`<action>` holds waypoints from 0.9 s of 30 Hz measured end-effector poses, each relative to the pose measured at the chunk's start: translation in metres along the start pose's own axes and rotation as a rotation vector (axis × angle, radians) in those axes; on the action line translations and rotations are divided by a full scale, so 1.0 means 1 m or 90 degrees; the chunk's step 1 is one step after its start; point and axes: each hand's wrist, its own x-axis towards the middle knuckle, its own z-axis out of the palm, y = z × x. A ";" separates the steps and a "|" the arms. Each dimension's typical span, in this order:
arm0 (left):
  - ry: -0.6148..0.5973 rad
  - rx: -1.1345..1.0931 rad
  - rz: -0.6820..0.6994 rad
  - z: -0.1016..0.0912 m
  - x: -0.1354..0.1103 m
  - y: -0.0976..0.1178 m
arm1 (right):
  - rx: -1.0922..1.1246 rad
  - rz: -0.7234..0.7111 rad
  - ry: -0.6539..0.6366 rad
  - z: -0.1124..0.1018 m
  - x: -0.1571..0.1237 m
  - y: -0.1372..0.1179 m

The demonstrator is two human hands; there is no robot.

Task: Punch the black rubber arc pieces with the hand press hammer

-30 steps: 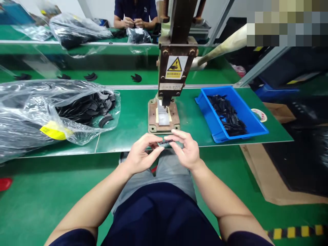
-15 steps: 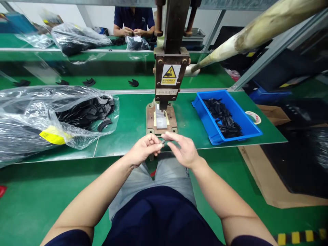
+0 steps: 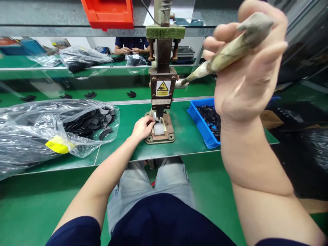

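My left hand (image 3: 144, 128) is pinched at the left side of the press base (image 3: 167, 135), its fingertips on a small black part (image 3: 156, 121) under the ram (image 3: 160, 112). The fingers hide most of that part. Raised at the upper right, my right hand (image 3: 246, 73) is wrapped loosely round the long lever (image 3: 220, 58) of the hand press (image 3: 163, 73), with the lever lying between thumb and fingers. A pale metal block (image 3: 159, 129) sits on the base in front of the ram.
To the left lies a clear plastic bag (image 3: 30, 126) of curved black pieces (image 3: 102, 116). A blue bin (image 3: 201, 128) with black parts stands right, partly behind my right arm. An orange-red bin (image 3: 109, 13) sits above. Across the bench a person (image 3: 132, 44) handles something small.
Both hands were together at the bench edge around a small part. My left hand has moved forward to the press base; my right has risen to the lever. The view has tilted up.
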 end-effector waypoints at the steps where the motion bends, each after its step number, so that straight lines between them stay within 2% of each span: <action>1: -0.024 0.056 0.028 -0.001 0.002 0.000 | -0.006 -0.003 -0.012 0.002 0.007 -0.001; 5: -0.086 0.165 0.103 -0.008 0.007 0.004 | -0.063 0.001 -0.025 0.001 0.016 0.001; 8: -0.096 0.175 0.109 -0.010 0.008 0.006 | -0.070 0.025 -0.065 -0.002 0.006 -0.007; 12: -0.098 0.168 0.103 -0.010 0.008 0.005 | -0.079 0.049 -0.049 0.001 -0.040 -0.015; 14: -0.095 0.155 0.106 -0.009 0.008 0.002 | -0.106 0.009 -0.025 0.003 -0.073 -0.010; 17: -0.088 0.148 0.112 -0.006 0.007 0.002 | -0.131 -0.050 -0.039 0.002 -0.117 0.004; 20: -0.105 0.161 0.128 -0.011 0.003 0.004 | -0.147 -0.060 -0.018 0.004 -0.139 0.014; 23: -0.118 0.219 0.128 -0.038 -0.006 0.000 | -0.147 -0.070 0.039 0.007 -0.141 0.021; 25: -0.101 0.306 0.094 -0.073 -0.016 -0.010 | -0.134 -0.087 0.064 0.011 -0.140 0.026; 27: -0.080 0.416 0.026 -0.116 -0.028 -0.025 | -0.116 -0.108 0.086 0.014 -0.139 0.031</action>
